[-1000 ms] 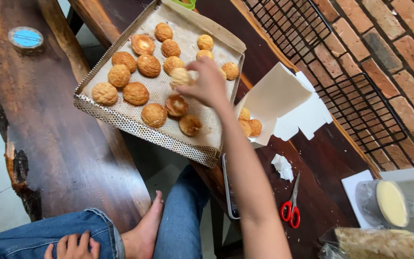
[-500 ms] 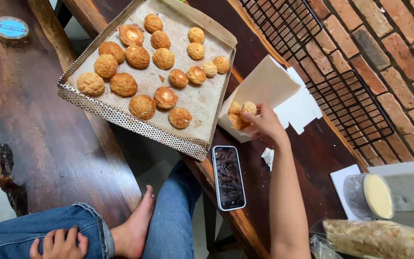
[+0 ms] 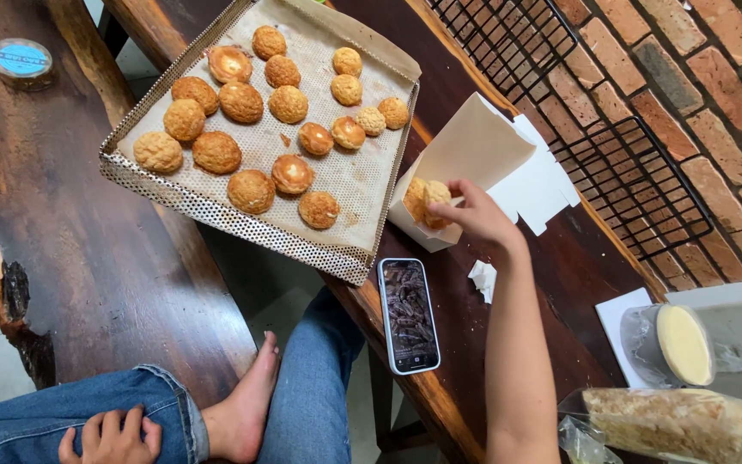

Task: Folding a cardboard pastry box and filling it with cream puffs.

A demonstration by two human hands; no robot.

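Note:
My right hand [image 3: 472,213] reaches into an open white paper box [image 3: 474,146] on the dark wooden table and holds a small golden cream puff [image 3: 436,195] at its mouth. Another puff [image 3: 414,199] lies inside the box. To the left, a perforated metal baking tray [image 3: 242,230] lined with paper bridges the bench and the table and carries several round puffs [image 3: 251,191]. My left hand [image 3: 112,436] rests on my jeans-clad knee at the bottom left, holding nothing.
A phone [image 3: 410,315] lies face up at the table edge beside my forearm. A black wire rack [image 3: 620,163] sits by the brick wall. A tub of cream [image 3: 676,344] and a bagged pastry [image 3: 689,423] stand at right. A blue-lidded tin [image 3: 21,60] sits on the bench.
My right hand left the tray with a puff and moved right to the white box, now pushing it into the opening. My left hand stayed on my knee.

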